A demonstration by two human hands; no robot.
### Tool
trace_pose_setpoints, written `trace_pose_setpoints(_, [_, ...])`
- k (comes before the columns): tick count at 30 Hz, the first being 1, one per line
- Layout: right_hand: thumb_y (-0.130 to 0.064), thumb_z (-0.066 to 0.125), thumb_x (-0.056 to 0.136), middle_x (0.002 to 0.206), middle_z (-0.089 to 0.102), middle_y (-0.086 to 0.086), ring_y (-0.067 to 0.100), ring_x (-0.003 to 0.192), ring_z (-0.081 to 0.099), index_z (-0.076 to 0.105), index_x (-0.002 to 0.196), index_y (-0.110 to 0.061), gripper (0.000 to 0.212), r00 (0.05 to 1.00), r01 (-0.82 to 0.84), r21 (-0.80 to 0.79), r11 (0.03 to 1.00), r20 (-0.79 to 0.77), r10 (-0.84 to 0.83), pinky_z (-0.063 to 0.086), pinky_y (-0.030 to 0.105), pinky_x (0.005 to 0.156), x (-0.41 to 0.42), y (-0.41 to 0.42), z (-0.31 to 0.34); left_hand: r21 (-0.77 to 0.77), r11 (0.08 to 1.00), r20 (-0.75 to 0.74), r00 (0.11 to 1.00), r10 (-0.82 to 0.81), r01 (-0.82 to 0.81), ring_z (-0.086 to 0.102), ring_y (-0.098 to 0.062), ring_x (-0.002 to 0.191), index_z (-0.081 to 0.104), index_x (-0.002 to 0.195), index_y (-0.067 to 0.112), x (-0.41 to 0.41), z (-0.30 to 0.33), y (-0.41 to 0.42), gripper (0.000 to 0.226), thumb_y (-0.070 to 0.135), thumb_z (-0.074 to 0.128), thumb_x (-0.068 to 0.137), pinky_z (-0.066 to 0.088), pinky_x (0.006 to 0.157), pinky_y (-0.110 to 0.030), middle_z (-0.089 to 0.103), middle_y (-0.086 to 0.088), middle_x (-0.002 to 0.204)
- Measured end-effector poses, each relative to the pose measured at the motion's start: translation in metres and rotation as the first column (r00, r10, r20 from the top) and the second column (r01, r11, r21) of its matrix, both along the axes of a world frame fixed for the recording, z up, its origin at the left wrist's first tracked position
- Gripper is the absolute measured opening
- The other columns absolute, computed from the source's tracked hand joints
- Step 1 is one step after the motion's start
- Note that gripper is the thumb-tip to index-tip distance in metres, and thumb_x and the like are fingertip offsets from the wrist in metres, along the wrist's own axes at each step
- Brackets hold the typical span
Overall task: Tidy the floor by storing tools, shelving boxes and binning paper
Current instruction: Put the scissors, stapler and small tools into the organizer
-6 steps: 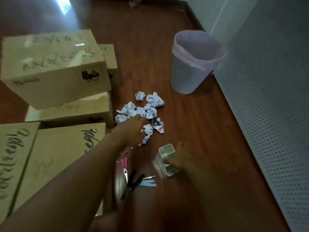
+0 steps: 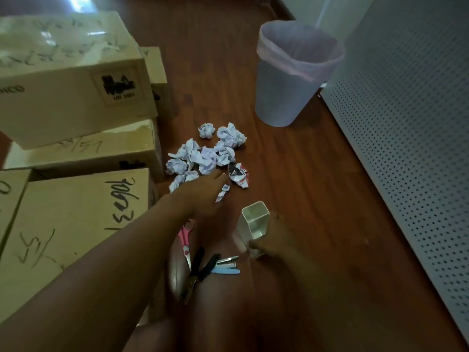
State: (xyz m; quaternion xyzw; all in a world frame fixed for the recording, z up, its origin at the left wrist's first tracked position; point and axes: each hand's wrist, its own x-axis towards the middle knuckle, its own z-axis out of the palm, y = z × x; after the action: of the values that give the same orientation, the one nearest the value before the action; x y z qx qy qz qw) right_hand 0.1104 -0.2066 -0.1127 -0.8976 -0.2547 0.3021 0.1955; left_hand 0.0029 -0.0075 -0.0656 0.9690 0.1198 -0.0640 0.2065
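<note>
The left hand reaches out low over the near edge of the paper balls, palm down, fingers stretched forward and loosely together; whether the fingertips touch a ball I cannot tell, and it grips nothing that I can see. The right hand is wrapped around the cup, a white square holder tilted on the floor with its open mouth facing up and away; thumb and fingers curl round its lower part.

The crumpled balls lie in one cluster on the floor, between the boxes and the bin. I count about nine; one is printed red and black, the rest white.

Just behind the hands lie the tools: one pair of pink scissors, one black-handled tool, one light blue stapler, close together and partly overlapping.

At least five cardboard boxes stand on the left, some stacked, with handwriting on them. One bin with a pale liner stands upright beside a white perforated panel on the right.
</note>
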Motion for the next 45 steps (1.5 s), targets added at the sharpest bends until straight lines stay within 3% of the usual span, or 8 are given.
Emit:
trace_pose_setpoints(5, [-0.018,0.083,0.062,0.113,0.061,-0.004,0.018,0.100,0.062,0.048,0.127,-0.022,0.074,0.997,-0.081,0.125,0.989,0.008,0.081,0.055,0.036,0.081,-0.004,-0.008,-0.022,-0.006,0.998,-0.016,0.998,-0.066,0.066,0.049,-0.024,0.127,0.028,0.146,0.019,-0.008,-0.024,-0.011,0.083,0.034,0.075,0.078,0.050,0.094,-0.044,0.032,-0.001,0.152])
trace_pose_setpoints(10, [-0.004,0.079,0.068,0.119,0.055,0.000,0.016,0.104,0.056,0.054,0.135,-0.019,0.073,0.986,-0.167,0.227,0.960,0.008,0.169,0.044,0.027,0.080,-0.009,-0.003,-0.025,-0.027,0.992,-0.156,0.979,-0.128,0.126,0.034,-0.023,0.142,0.006,0.156,0.020,-0.022,-0.029,-0.017,0.111,0.033,0.081,0.075,0.041,0.108,-0.042,0.013,0.001,0.163])
trace_pose_setpoints(17, [-0.010,0.080,0.077,0.150,0.040,0.007,0.020,0.134,0.043,0.035,0.154,-0.015,0.089,0.987,-0.158,0.215,0.964,0.021,0.157,0.028,0.012,0.091,-0.023,0.005,-0.032,-0.047,0.996,-0.218,0.972,-0.089,0.081,0.048,-0.023,0.127,0.035,0.145,0.020,-0.024,-0.044,-0.005,0.081,0.035,0.078,0.078,0.042,0.104,-0.039,0.048,-0.005,0.143])
trace_pose_setpoints(20, [-0.019,0.080,0.079,0.155,0.034,0.005,0.020,0.138,0.039,0.030,0.155,-0.015,0.091,0.995,-0.092,0.226,0.970,0.058,0.081,0.030,0.018,0.096,-0.025,-0.004,-0.034,-0.086,0.993,-0.169,0.981,-0.093,0.080,0.048,-0.024,0.128,0.036,0.145,0.017,-0.022,-0.047,0.002,0.082,0.036,0.079,0.077,0.042,0.104,-0.039,0.048,-0.005,0.141])
trace_pose_setpoints(27, [-0.019,0.079,0.080,0.132,0.050,-0.005,0.014,0.126,0.049,0.044,0.145,-0.022,0.074,0.993,-0.081,0.269,0.960,0.101,0.056,0.033,0.019,0.090,-0.032,-0.027,-0.044,-0.129,0.991,-0.097,0.994,-0.056,0.043,0.050,-0.020,0.123,0.039,0.142,0.019,-0.020,-0.058,-0.007,0.076,0.040,0.077,0.079,0.042,0.100,-0.034,0.050,-0.005,0.137])
trace_pose_setpoints(33, [-0.014,0.078,0.084,0.118,0.045,-0.014,-0.001,0.107,0.041,0.049,0.144,-0.022,0.067,0.995,-0.061,0.306,0.950,0.092,0.034,0.027,-0.009,0.075,-0.031,-0.015,-0.041,-0.151,0.988,-0.090,0.996,-0.016,0.002,0.046,-0.022,0.131,0.034,0.148,0.020,-0.023,-0.058,-0.003,0.084,0.037,0.078,0.079,0.040,0.106,-0.037,0.047,-0.003,0.145])
trace_pose_setpoints(42, [-0.014,0.081,0.080,0.125,0.052,-0.009,0.004,0.113,0.047,0.049,0.143,-0.023,0.071,0.998,-0.048,0.349,0.936,0.046,0.035,0.032,0.005,0.081,-0.034,-0.002,-0.045,-0.135,0.990,-0.102,0.994,0.024,-0.038,0.046,-0.022,0.129,0.031,0.150,0.019,-0.029,-0.059,0.002,0.085,0.038,0.077,0.080,0.042,0.104,-0.037,0.046,-0.005,0.147])
trace_pose_setpoints(45, [-0.017,0.081,0.080,0.123,0.045,-0.013,0.006,0.112,0.047,0.046,0.140,-0.023,0.070,0.999,-0.001,0.318,0.948,0.039,-0.012,0.039,0.020,0.087,-0.038,-0.005,-0.049,-0.130,0.991,-0.109,0.994,0.017,-0.032,0.046,-0.023,0.129,0.030,0.150,0.019,-0.027,-0.058,0.003,0.086,0.037,0.077,0.080,0.042,0.104,-0.037,0.046,-0.006,0.147])
